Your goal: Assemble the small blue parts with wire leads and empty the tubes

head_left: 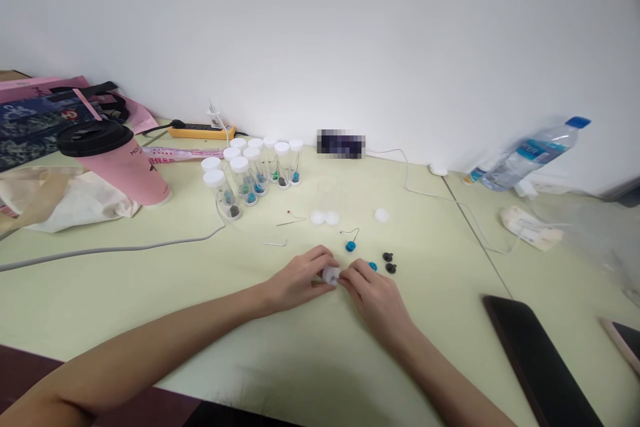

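**Pale-green table (150, 293) set against white wall (320, 33)**

Left hand (301, 278) grips a small white piece (331, 274) over the table, thumb and fingers slightly parted around it. Right hand (376, 295) has its fingertips together at the piece's edge; their hold cannot be told. Capped tubes (245, 181) stand behind, leftward. A seam (477, 236) crosses the right side.

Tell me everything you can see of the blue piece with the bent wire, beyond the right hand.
The blue piece is small and roundish, and looks like plastic. A thin metallic-looking wire runs from its far side, then bends back leftward to a small dark tip. It sits on the table, beyond the right hand and left of the two black pieces. Only the table appears to touch it. Finer detail is too small to tell.
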`<state>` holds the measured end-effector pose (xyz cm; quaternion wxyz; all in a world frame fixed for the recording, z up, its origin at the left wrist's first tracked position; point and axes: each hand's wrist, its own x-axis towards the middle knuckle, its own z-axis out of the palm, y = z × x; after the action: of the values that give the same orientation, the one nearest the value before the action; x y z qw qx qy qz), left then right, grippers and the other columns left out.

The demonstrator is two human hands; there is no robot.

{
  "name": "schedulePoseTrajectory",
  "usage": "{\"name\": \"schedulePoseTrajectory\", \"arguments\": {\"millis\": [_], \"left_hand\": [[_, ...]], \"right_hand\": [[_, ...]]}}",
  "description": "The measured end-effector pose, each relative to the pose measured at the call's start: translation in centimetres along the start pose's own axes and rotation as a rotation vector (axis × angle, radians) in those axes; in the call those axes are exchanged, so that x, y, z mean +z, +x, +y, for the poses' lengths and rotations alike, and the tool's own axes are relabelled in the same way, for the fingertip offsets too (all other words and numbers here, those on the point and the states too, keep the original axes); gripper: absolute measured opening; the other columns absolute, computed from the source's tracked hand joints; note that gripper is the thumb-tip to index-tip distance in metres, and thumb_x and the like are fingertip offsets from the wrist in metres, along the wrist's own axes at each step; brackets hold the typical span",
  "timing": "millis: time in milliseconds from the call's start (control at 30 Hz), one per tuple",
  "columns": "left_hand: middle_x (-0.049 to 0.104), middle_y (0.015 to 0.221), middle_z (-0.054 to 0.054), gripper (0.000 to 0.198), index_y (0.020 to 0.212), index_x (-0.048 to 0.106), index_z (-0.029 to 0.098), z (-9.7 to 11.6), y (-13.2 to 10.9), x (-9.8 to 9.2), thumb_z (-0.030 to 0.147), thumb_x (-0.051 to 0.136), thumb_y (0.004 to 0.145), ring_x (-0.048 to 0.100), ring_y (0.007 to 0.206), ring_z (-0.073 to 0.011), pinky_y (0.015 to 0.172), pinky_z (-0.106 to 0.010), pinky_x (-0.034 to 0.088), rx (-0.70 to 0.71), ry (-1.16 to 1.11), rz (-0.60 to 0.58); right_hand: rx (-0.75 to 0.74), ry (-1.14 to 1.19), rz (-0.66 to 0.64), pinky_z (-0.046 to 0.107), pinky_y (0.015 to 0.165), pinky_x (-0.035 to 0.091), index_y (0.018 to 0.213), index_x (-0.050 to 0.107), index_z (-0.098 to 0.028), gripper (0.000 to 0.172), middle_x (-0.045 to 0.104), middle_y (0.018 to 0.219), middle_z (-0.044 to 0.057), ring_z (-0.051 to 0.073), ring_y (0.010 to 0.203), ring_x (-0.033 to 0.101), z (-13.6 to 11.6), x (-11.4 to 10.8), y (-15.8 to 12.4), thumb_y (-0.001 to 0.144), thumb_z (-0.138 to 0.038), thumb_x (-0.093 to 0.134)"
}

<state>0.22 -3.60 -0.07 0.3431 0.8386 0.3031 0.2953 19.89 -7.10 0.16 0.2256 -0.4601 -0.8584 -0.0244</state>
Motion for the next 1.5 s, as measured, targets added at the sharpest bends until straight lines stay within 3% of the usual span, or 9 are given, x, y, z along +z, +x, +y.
{"name": "schedulePoseTrajectory", "arguments": {"millis": [133,1133,1500], "left_hand": [[0.053,0.103,-0.005,0.017,0.101,0.052,0.022,-0.02,-0.04,0.01,0.022,0.055,0.085,0.056,0.086,-0.0149,0.074,-0.026,0.048,-0.003,0.009,-0.007],[0.053,0.102,-0.005,0.016,0.101,0.052,0.021,-0.02,0.07,-0.07,0.025,0.054,0.086,0.057,0.086,-0.0159,0.074,-0.028,0.048,-0.002,0.005,-0.017],[0.053,0.101,-0.005,0.015,0.1,0.053,0.021,0.03,0.09,-0.05,0.024,0.054,0.086,0.057,0.087,-0.0154,0.075,-0.027,0.048,0.003,-0.003,-0.014]], "right_hand": [[0.005,-0.046,0.04,0.025,0.049,0.025,0.078,0.06,-0.016,0.025,0.056,0.073,0.001,0.009,0.053,0.045,0.19,-0.06,0.07,0.095,-0.019,0.042],[-0.024,0.011,-0.041,0.023,0.051,0.029,0.084,0.061,-0.017,0.023,0.056,0.077,0.001,0.009,0.059,0.05,0.17,-0.05,0.08,0.096,-0.02,0.041],[-0.057,-0.081,-0.042,0.024,0.049,0.025,0.083,0.058,-0.017,0.019,0.055,0.076,0.001,0.01,0.054,0.041,0.3,0.41,-0.28,0.092,-0.012,0.043]]}}
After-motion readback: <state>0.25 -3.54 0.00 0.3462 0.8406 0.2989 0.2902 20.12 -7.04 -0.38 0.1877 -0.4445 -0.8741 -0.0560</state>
